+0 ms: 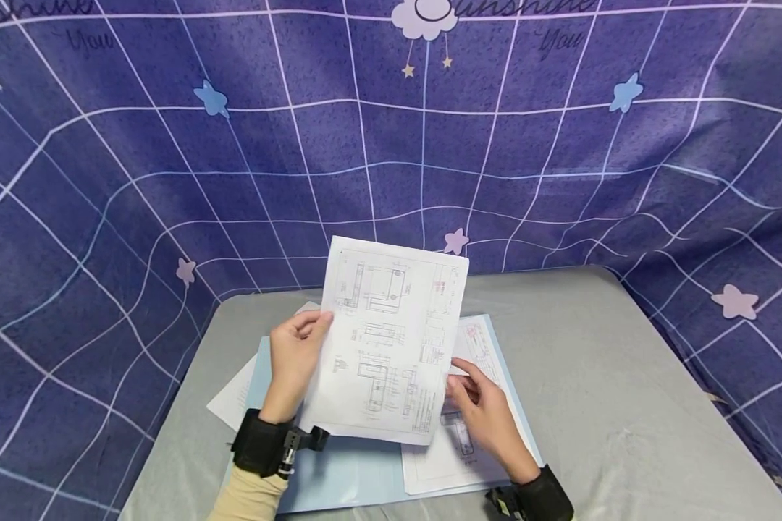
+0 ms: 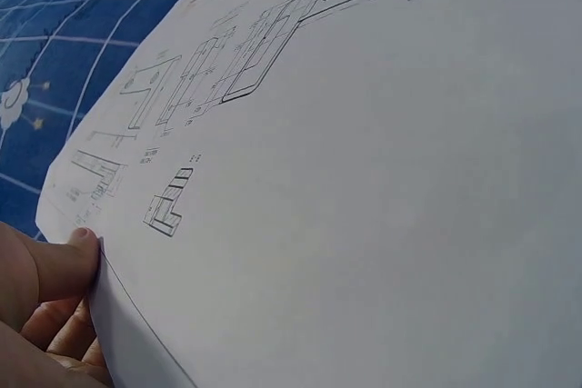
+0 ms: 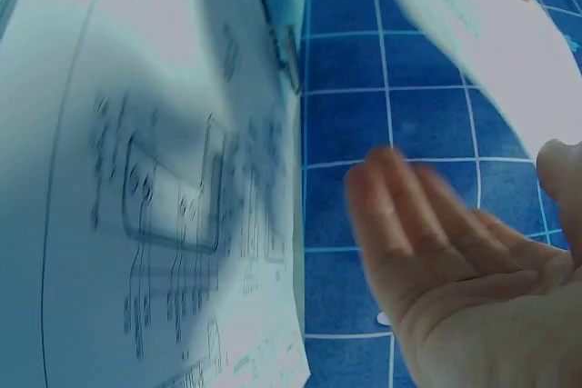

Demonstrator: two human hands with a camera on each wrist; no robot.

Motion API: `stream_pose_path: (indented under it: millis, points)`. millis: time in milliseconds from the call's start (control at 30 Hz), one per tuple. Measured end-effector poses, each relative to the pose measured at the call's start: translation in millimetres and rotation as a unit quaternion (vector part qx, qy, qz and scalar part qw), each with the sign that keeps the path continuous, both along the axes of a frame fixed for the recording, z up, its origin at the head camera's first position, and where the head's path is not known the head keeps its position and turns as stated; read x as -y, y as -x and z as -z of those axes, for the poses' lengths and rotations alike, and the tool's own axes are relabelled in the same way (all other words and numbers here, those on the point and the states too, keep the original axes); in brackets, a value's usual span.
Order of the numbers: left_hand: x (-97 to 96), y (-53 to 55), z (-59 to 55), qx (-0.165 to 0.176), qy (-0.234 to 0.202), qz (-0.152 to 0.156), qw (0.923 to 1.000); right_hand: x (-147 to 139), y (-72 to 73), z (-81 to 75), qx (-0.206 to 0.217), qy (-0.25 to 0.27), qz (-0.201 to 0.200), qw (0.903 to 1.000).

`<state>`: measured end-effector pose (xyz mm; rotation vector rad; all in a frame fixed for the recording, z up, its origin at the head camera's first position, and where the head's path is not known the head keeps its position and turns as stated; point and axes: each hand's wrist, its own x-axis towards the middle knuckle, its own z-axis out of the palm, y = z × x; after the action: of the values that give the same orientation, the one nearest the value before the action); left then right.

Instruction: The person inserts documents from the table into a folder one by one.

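Holding up a thin white sheet (image 1: 352, 347) above the blue folder (image 1: 348, 477), with the left hand (image 1: 296, 362) pinching its edge at nine o'clock. Having the right hand (image 1: 487, 412), with loose fingers pinching nothing, at four o'clock; cannot tell if touching the sheet. Probably looking through drawn papers one by one, with more pages (image 1: 430, 469) below at five o'clock. Next, likely calls for a soft pinch at the free edge, so as not to bend it. Looks nearly flat, leaning toward one o'clock, with thin dark lines and some red.
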<state>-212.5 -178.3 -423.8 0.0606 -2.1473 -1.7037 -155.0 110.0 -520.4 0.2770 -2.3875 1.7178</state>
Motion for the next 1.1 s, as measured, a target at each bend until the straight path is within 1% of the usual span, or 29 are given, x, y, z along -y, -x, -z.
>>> stream_pose_path:
  millis: [67,133,233,367,533,600,667,767,833,900,967,1033,1100]
  points:
    - [-6.2,-1.8,5.1,0.012,-0.007,0.005,0.9999,1.6,-0.9,-3.3,0.024,0.035,-0.001,0.9991]
    - [-10.8,-3.2,9.3,0.023,-0.009,0.007,0.9997,2.8,-1.8,-5.8,0.033,0.045,0.005,0.9984]
    - [-14.9,-4.5,14.9,0.033,-0.013,0.011,0.9993,4.2,-2.5,-8.1,0.032,0.036,0.023,0.9986]
    - [-16.8,-4.7,21.4,0.036,-0.013,0.014,0.9992,5.3,-3.0,-6.8,0.025,0.017,0.054,0.9981]
    - [-17.5,-5.4,29.2,0.049,-0.015,0.02,0.9985,2.4,-2.7,-1.6,0.036,0.047,0.064,0.9962]
    - [-17.9,-5.7,32.8,0.058,-0.007,0.025,0.998,-1.3,-2.3,0.2,0.037,0.055,0.072,0.9952]
    - [-17.7,-6.4,37.9,0.067,0.004,0.034,0.9971,-6.5,-1.9,1.8,0.036,0.051,0.088,0.9941]
    - [-18.1,-8.9,46.3,0.08,0.029,0.061,0.9945,-19.3,-0.8,2.9,0.039,0.038,0.118,0.9915]
    - [-18.7,-12.5,52.7,0.078,0.05,0.086,0.992,-31.9,0.7,3.6,0.04,0.03,0.138,0.9892]
    - [-19.2,-17.8,59.2,0.067,0.095,0.108,0.9873,-47.3,2.6,4.4,0.035,0.025,0.154,0.9871]
    - [-19.7,-25.0,66.4,0.053,0.152,0.121,0.9796,-64.2,4.1,4.5,0.027,0.014,0.17,0.9849]
    - [-20.5,-32.6,73.6,0.047,0.217,0.118,0.9679,-81.0,4.6,3.6,0.02,-0.008,0.188,0.982]
    - [-22.1,-40.3,80.2,0.052,0.271,0.113,0.9544,-96.5,4.3,1.5,0.021,-0.034,0.206,0.9778]
